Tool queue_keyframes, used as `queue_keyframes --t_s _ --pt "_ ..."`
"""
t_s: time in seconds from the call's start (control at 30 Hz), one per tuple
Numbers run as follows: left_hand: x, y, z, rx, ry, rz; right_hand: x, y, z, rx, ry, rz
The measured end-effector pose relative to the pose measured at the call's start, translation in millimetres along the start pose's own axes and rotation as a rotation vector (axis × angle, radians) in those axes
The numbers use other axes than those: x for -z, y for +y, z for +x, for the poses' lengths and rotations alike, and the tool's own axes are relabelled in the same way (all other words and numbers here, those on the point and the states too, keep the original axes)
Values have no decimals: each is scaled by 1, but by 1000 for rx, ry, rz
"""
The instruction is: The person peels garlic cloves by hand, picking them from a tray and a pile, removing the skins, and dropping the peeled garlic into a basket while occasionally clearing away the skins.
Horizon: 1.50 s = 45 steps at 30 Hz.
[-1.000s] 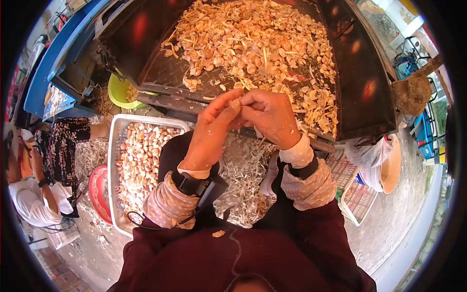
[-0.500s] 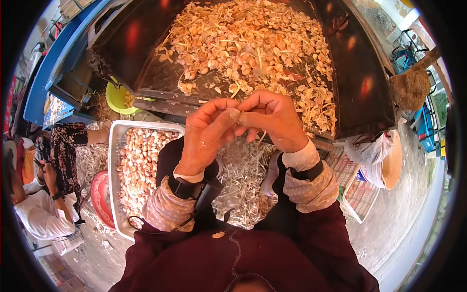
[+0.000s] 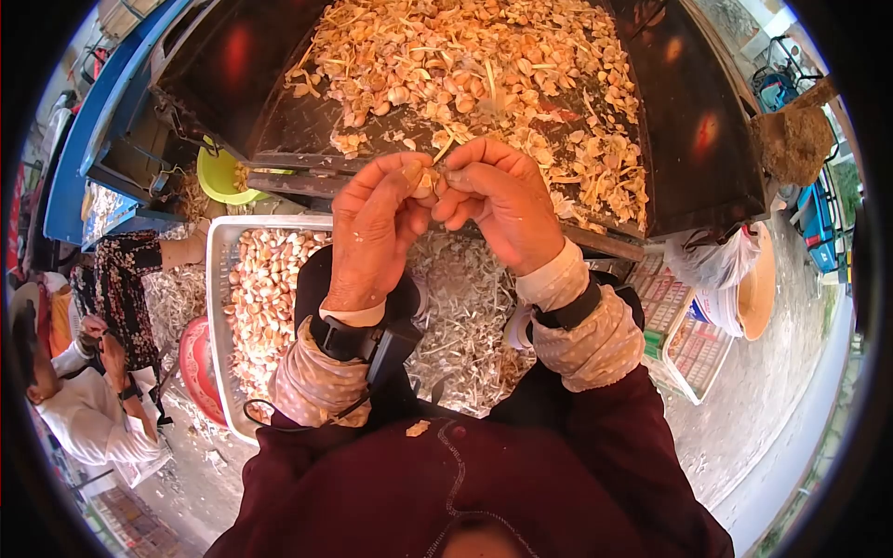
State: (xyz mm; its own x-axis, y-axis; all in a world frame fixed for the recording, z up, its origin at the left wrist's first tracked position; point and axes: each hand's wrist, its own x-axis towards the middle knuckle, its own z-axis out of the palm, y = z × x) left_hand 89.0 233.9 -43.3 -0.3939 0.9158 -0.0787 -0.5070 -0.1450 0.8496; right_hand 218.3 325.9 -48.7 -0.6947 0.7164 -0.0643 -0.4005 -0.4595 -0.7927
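My left hand (image 3: 367, 228) has its thumb and fingers closed on a small pale garlic clove (image 3: 428, 183). From the other side, the pinched fingertips of my right hand (image 3: 502, 200) meet the same clove; they partly hide it. Both hands are held up just in front of the dark metal bed (image 3: 312, 130), where a heap of garlic cloves and papery skins (image 3: 484, 70) is spread. Below and left of my left hand, a white tray (image 3: 217, 321) holds many loose garlic cloves (image 3: 256, 307).
Garlic skins (image 3: 470, 325) litter the ground between my legs. A green bowl (image 3: 216, 179) and a red basin (image 3: 197, 372) are at left, where another person (image 3: 102, 409) sits. On the right are plastic crates (image 3: 688, 344), a bucket (image 3: 721, 312) and a plastic bag (image 3: 712, 260).
My hands have moved slightly up and left in view, and their fingertips have turned so that the clove shows. The other person's hands have shifted.
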Motion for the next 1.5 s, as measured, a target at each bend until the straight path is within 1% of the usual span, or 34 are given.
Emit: queue_keyframes --t_s 0.03,0.1,0.17,0.2,0.23,0.3,0.37,0.43,0.5,0.53,0.57,0.63,0.7,0.73,0.77,0.8,0.83,0.9,0.93,0.97,1.0,1.03,1.07,1.1,1.13,1.17,1.23,1.27,1.3,1.33,1.37,1.43,1.47,1.5 --pt "1 0 0 -1 1 0 5 -3 1 12 -20 -13" --pt "5 0 1 37 -100 -85 13 -9 0 25 -47 -29" --pt "7 1 1 21 -108 -88 22 -14 -1 -44 -51 -310" --pt "8 3 0 9 -116 -92 24 -19 -5 -130 -115 -549" --pt "11 6 -1 6 -120 -92 23 -18 -7 -126 -116 -551" --pt "22 18 -7 10 -85 -125 25 -12 -11 -74 -146 -837" --pt "51 28 -16 -5 -17 -112 33 -12 -10 -23 -122 -857" --pt "86 40 -31 -17 80 -205 39 -14 -8 -73 -179 -995" --pt "126 45 -49 -43 184 -237 40 -17 -9 -67 -199 -1036" --pt "154 43 -57 -35 221 -298 43 -18 -9 -100 -286 -1113" --pt "176 43 -66 -20 174 -360 45 -19 -8 -133 -372 -1189" --pt "215 35 -82 -47 243 -302 50 -22 -8 -105 -385 -1180" --pt "261 16 -90 -52 362 -172 61 -27 0 32 -381 -1204" --pt "272 7 -96 -4 444 -150 62 -37 4 -29 -337 -1189" --pt "283 -2 -101 43 527 -127 69 -45 11 -30 -331 -1190" --pt "300 -15 -104 28 485 -50 77 -54 19 -16 -201 -1221" --pt "312 -29 -107 18 533 20 84 -62 29 -1 -71 -1250" --pt "325 -42 -110 92 548 67 98 -76 54 22 155 -1312" --pt "344 -54 -113 101 557 128 108 -77 70 21 156 -1313" --pt "337 -54 -113 102 557 127 120 -73 87 183 126 -1492" --pt "323 -52 -113 87 603 250 130 -69 104 353 92 -1664" --pt "315 -51 -112 72 649 372 136 -64 117 353 91 -1664" --pt "319 -52 -110 70 651 462 141 -57 130 436 -17 -1794" --pt "319 -51 -110 69 655 463 143 -51 140 524 -131 -1918" --pt "317 -50 -111 87 662 560 146 -47 148 363 -109 -1967" --pt "316 -49 -112 106 668 656 140 -47 147 365 -113 -1963" --pt "320 -60 -110 83 721 627 120 -52 137 166 -58 -2137" --pt "331 -67 -108 60 702 632 125 -51 139 164 -61 -2136" --pt "329 -66 -105 35 682 636 135 -54 140 133 -79 -2048" --pt "328 -58 -108 148 632 670 144 -56 141 103 -94 -1959" --pt "315 -50 -107 147 629 671 143 -60 134 103 -91 -1959" --pt "291 -40 -106 111 601 973 135 -71 114 -152 82 -1333" --pt "290 -37 -110 42 574 1135 137 -74 109 -125 81 -1234" --pt "288 -34 -112 -33 545 1294 138 -77 103 -123 89 -1237"
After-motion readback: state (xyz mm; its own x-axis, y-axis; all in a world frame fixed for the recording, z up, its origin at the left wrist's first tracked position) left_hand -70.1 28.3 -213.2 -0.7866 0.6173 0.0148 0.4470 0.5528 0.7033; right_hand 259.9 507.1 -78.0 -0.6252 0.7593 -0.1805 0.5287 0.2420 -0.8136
